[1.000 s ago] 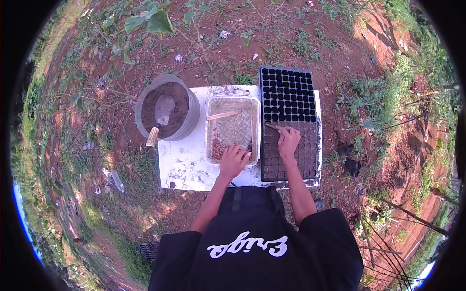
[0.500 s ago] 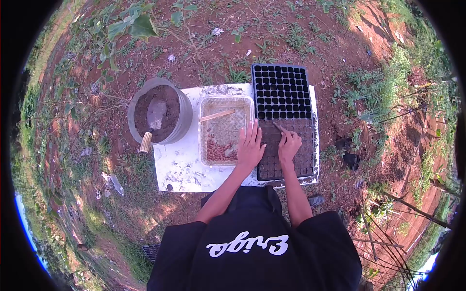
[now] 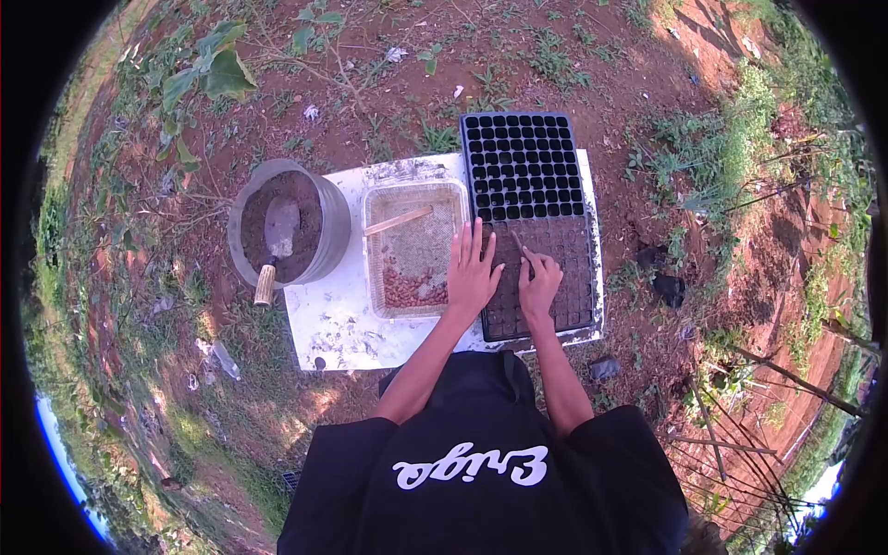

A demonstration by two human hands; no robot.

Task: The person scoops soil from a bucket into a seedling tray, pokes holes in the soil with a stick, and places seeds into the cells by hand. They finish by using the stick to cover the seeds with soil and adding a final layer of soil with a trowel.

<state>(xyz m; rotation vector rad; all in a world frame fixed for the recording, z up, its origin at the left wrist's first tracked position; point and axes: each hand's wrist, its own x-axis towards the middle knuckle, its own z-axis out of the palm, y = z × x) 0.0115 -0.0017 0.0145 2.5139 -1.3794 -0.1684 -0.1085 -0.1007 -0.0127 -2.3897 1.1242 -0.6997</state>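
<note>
My left hand (image 3: 472,277) lies flat with fingers spread, over the left edge of a black seedling tray (image 3: 585,277) and beside the clear plastic basin. My right hand (image 3: 540,285) pinches a thin stick (image 3: 517,241), whose tip points away from me over the soil-filled cells. Dark soil (image 3: 555,242) fills the near part of the tray; the cells of the far part are black and hold no visible soil. In the basin (image 3: 372,277), reddish-brown seeds (image 3: 412,287) gather at the near end, and a flat wooden strip (image 3: 399,221) lies across the far end.
A white, soil-smudged board (image 3: 342,333) carries the basin and tray. On its left stands a grey bucket (image 3: 335,236) of soil with a wooden-handled trowel (image 3: 265,282) resting in it. Leafy branches (image 3: 213,74) hang at far left; dry sticks (image 3: 717,435) lie at right.
The camera view has shifted slightly. My right hand has turned the stick so it points more straight away from me. My left hand stays flat at the tray's edge.
</note>
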